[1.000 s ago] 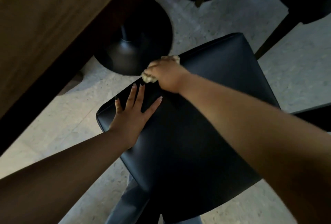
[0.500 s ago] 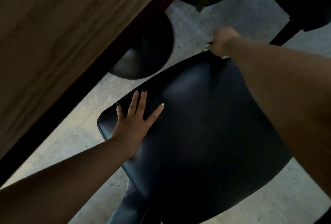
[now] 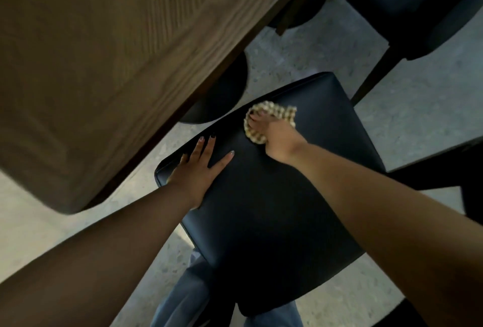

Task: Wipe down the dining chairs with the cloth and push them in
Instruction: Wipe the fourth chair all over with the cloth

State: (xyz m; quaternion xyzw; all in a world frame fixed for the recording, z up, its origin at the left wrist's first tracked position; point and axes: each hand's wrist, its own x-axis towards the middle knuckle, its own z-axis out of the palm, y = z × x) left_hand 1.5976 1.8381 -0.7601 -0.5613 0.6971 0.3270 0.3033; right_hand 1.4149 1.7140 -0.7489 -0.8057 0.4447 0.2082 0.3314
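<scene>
A dark padded chair seat [image 3: 274, 209] fills the middle of the head view, just off the corner of a wooden table. My left hand [image 3: 198, 170] lies flat on the seat's left front corner, fingers straight and spread. My right hand [image 3: 274, 136] presses a small cream textured cloth [image 3: 264, 117] onto the far part of the seat; the cloth bunches around my fingertips. How far those fingers curl is hard to make out.
The wooden table top [image 3: 117, 65] overhangs at the upper left, with its black round pedestal base [image 3: 222, 91] on the speckled floor behind the seat. Another dark chair [image 3: 405, 5] stands at the upper right, and a dark chair edge [image 3: 457, 164] at the right.
My right hand swept the cloth from the seat's near left out to the far corner, then back toward the middle of the far edge. My left hand stayed flat on the corner.
</scene>
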